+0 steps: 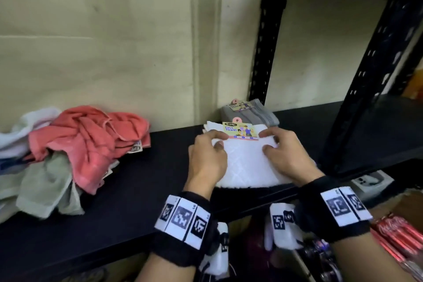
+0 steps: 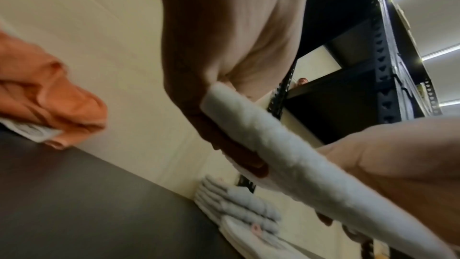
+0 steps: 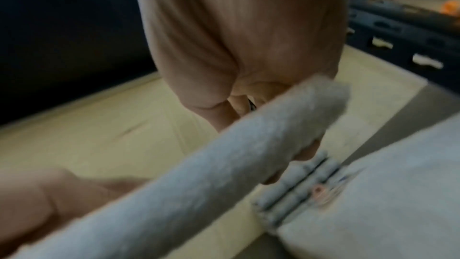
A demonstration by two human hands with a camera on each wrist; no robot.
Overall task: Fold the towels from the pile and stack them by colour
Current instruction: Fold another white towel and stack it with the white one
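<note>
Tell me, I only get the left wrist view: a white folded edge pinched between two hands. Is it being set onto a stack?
Observer: Yes, the white towel hangs just above a white stack carrying a yellow label.
Operator: Which hands hold it?
Observer: The left hand and right hand grip opposite sides.
Operator: Anything left to fold?
Observer: An unfolded pile of coral, green and white towels lies left on the shelf.

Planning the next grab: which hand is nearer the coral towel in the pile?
Left. The left hand grips the white towel on the side facing the coral towel; the right hand grips its far side.
</note>
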